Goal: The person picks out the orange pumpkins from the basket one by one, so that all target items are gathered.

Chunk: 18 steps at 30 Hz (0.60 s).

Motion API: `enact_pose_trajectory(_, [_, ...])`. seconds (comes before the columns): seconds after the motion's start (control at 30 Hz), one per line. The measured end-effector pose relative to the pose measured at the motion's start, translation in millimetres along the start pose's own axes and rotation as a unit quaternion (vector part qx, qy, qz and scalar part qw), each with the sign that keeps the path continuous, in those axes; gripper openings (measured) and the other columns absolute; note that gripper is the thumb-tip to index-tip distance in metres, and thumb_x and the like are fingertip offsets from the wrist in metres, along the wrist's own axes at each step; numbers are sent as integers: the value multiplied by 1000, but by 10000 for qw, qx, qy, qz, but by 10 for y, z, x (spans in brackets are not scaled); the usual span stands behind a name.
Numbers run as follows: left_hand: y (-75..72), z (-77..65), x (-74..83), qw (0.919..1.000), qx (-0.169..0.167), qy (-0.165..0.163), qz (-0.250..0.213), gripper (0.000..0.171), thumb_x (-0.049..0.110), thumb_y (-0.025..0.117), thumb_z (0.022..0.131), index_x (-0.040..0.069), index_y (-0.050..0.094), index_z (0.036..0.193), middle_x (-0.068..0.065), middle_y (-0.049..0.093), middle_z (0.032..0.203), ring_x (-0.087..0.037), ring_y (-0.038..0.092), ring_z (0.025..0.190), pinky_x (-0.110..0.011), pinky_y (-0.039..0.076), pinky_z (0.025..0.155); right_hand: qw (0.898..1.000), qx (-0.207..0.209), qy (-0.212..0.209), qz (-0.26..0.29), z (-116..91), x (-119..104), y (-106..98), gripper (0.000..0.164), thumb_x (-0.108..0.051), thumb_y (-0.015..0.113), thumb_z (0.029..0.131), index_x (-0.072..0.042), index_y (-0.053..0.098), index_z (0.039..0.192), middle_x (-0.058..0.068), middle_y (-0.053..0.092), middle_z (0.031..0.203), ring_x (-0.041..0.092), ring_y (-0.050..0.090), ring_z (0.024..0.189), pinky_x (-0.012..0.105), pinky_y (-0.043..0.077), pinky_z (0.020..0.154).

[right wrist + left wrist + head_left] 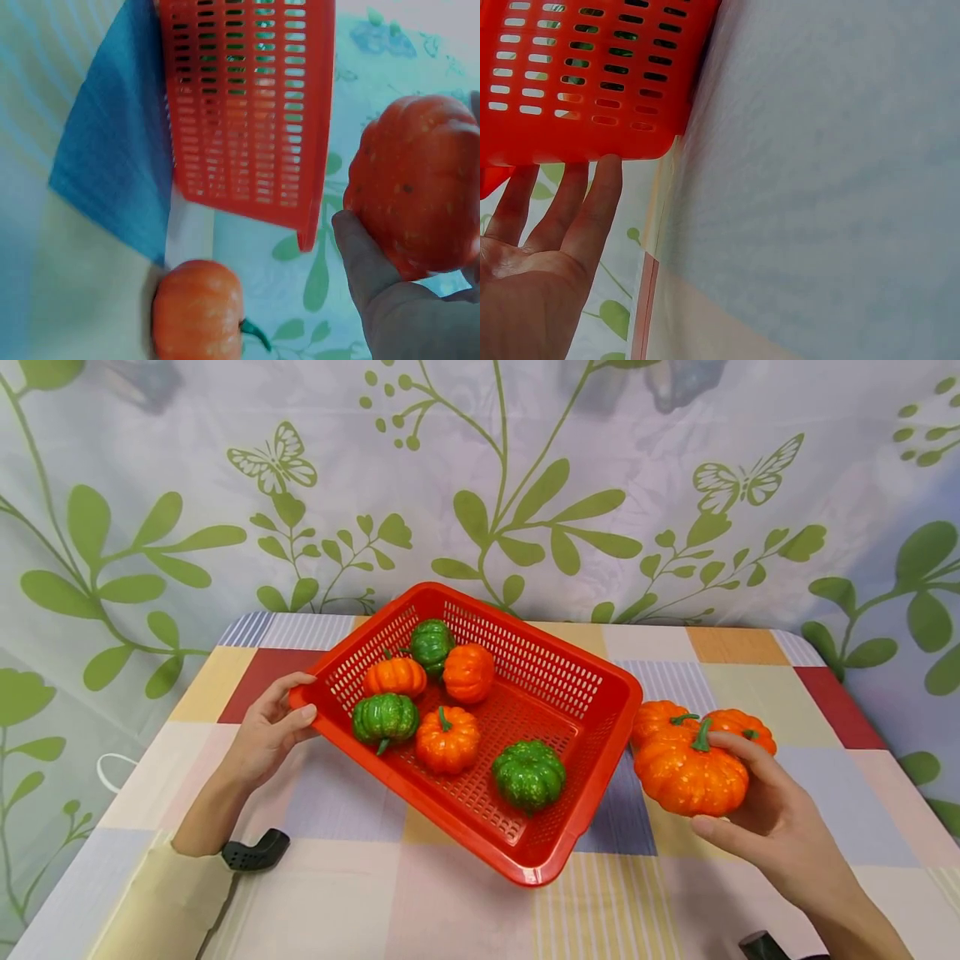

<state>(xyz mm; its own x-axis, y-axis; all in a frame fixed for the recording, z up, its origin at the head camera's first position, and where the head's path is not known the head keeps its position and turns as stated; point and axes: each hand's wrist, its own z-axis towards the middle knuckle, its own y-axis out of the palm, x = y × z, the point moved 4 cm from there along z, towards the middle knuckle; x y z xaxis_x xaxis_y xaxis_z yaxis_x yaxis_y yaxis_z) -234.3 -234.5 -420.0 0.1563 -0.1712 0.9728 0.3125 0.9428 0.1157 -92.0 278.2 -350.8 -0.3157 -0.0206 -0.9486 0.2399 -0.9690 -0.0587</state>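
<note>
My left hand point(270, 731) pinches the left corner of a red plastic basket point(480, 847) by its rim, thumb and fingers at the edge. From the left wrist view, fingertips meet the rim beside the slotted wall point(592, 90). Inside the basket lie several small pumpkins, among them a green pumpkin point(528, 775) and an orange pumpkin point(447, 740). Off the basket's right side, my right hand point(780, 827) holds another orange pumpkin point(690, 777) between thumb and fingers, raised above the table. The right wrist view shows this pumpkin point(416, 184) close up, apart from the basket.
Two more orange pumpkins, one point(660, 718) nearer the basket and one point(742, 727) further right, sit behind the held one. A patchwork-patterned cloth point(337, 902) covers the table. Behind it hangs a leaf-print curtain point(420, 485).
</note>
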Motion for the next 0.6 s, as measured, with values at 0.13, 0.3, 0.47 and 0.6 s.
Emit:
enact_pose_trajectory(0.13, [3, 3, -2, 10000, -13, 26, -6, 34, 1, 48, 101, 14, 52, 132, -9, 48, 134, -22, 52, 119, -33, 57, 83, 10000, 59, 6, 24, -79, 47, -67, 65, 30, 47, 83, 7, 35, 143, 15, 38, 142, 19, 53, 120, 24, 52, 91])
enact_pose_trajectory(0.3, [3, 6, -5, 10000, -9, 21, -6, 35, 1, 48, 101, 13, 52, 133, -10, 47, 134, -22, 52, 119, -33, 57, 83, 9999, 21, -45, 119, -118, 124, -89, 67, 35, 48, 78, 10, 35, 139, 17, 42, 137, 20, 55, 115, 24, 53, 88])
enact_pose_trajectory(0.47, [3, 3, 1, 10000, -4, 2, 2, 35, 1, 48, 101, 13, 52, 134, -10, 47, 134, -22, 52, 119, -33, 56, 83, 9963, 176, 658, -515, -167, 221, -105, 69, 27, 56, 81, -1, 34, 140, 13, 40, 134, 15, 53, 114, 22, 53, 84])
enact_pose_trajectory(0.6, [4, 0, 7, 10000, -6, 3, 8, 35, 1, 48, 101, 13, 51, 134, -10, 46, 134, -22, 52, 119, -33, 57, 83, 9871, 262, 1106, -1128, -196, 284, -142, 72, 19, 61, 83, -8, 32, 144, 12, 38, 134, 10, 51, 114, 18, 51, 84])
